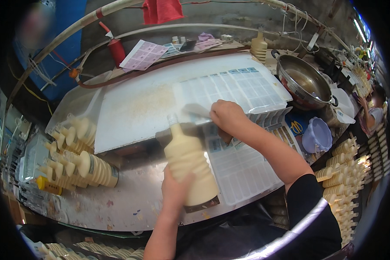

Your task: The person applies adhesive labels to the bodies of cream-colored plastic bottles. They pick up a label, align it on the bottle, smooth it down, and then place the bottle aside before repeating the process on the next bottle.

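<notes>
Black sleeve [310, 201] nearest, I saw the left hand [175, 190] gripping a cream bottle [186, 151], right hand [226, 114] curled closed, contents unclear.

A cream-coloured, ribbed plastic bottle [191, 162] is pointing its narrow, whitish neck [172, 119] toward the far side and slightly leftward; whether its base is touching the grey metal table [130, 201] is not clear. A broad, translucent whitish sheet with rectangular panels [242, 91] and small blue ends is lying on the white board [130, 112], right of the neck.
</notes>
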Tool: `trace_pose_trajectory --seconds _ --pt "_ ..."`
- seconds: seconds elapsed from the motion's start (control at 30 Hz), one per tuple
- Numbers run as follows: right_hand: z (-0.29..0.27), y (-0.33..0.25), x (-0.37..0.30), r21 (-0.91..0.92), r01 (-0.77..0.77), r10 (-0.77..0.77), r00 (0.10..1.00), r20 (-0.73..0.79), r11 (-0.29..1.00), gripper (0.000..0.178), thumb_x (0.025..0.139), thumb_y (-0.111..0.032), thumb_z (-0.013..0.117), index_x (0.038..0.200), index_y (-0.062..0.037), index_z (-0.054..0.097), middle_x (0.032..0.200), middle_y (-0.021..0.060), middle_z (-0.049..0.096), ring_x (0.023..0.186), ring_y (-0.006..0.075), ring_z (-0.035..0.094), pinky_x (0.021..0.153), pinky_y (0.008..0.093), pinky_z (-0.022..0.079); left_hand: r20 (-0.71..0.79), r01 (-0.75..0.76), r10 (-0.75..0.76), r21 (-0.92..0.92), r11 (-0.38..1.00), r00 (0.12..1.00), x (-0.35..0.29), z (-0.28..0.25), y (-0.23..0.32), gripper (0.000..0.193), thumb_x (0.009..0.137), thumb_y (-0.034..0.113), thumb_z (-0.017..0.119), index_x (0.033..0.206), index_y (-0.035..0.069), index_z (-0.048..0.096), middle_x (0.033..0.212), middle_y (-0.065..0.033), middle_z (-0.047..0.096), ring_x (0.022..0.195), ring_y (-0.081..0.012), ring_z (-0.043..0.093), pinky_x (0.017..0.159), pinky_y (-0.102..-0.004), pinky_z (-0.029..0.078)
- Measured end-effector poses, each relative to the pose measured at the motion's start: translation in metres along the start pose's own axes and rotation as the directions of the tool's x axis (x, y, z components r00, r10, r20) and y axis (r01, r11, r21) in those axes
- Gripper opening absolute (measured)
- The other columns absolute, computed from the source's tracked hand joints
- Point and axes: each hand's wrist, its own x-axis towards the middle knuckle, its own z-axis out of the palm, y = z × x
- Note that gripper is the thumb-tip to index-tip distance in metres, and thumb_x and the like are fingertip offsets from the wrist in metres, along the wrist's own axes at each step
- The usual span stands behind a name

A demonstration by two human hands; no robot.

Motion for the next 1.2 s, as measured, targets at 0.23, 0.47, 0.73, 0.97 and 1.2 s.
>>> trace_pose_trajectory --seconds 0.23,0.47,0.73,0.97,1.2 --pt "-0.02 0.012 -0.02 0.291 -0.031 0.052 0.997 -0.065 0.956 0.021 0.094 -0.021 0.067 0.096 -0.0028 0.076 0.096 0.0153 0.074 0.086 0.034 0.07 0.079 0.0397 0.056 -0.032 -0.093 0.093 -0.016 0.996 0.995 -0.005 0.004 0.005 0.083 0.086 0.017 0.075 0.156 0.003 0.033 0.134 -0.0234 0.065 0.118 -0.0331 0.068 0.101 -0.0409 0.053" --pt "-0.04 0.047 -0.098 0.386 -0.229 0.226 0.973 0.053 0.893 0.025 0.092 -0.027 0.065 0.093 -0.0038 0.076 0.086 0.0194 0.073 0.079 0.0373 0.071 0.075 0.0428 0.056 0.009 -0.238 0.24 -0.112 0.965 0.971 -0.002 0.004 0.006 0.093 0.09 0.012 0.062 0.168 0.01 0.009 0.154 -0.0239 0.045 0.134 -0.0312 0.053 0.114 -0.0388 0.041" --pt "0.002 0.029 -0.197 0.201 -0.15 0.119 0.981 0.156 0.968 0.02 0.093 -0.021 0.066 0.1 -0.0052 0.077 0.093 0.0168 0.073 0.086 0.0378 0.07 0.076 0.0462 0.056 0.027 -0.205 0.211 -0.135 0.969 0.977 -0.022 0.005 0.005 0.092 0.09 0.011 0.059 0.168 0.007 0.011 0.164 -0.0219 0.03 0.147 -0.0315 0.037 0.122 -0.0403 0.029" --pt "0.01 0.033 -0.218 0.095 -0.264 0.254 0.962 0.104 0.96 0.019 0.095 -0.015 0.064 0.107 -0.004 0.074 0.102 0.0123 0.071 0.088 0.0353 0.07 0.076 0.0447 0.057 -0.006 -0.211 0.214 -0.197 0.958 0.977 -0.021 0.008 -0.001 0.087 0.091 0.008 0.055 0.167 0.008 0.014 0.168 -0.018 0.025 0.152 -0.0309 0.03 0.125 -0.0415 0.024" --pt "0.007 0.032 -0.215 -0.06 -0.279 0.285 0.942 0.177 0.958 0.021 0.093 -0.014 0.062 0.11 -0.0045 0.069 0.105 0.0121 0.068 0.083 0.0357 0.07 0.071 0.0451 0.057 -0.019 -0.226 0.227 -0.209 0.951 0.974 -0.02 0.011 -0.005 0.086 0.09 0.005 0.051 0.168 0.008 0.014 0.169 -0.0176 0.024 0.152 -0.0303 0.03 0.125 -0.0407 0.022"
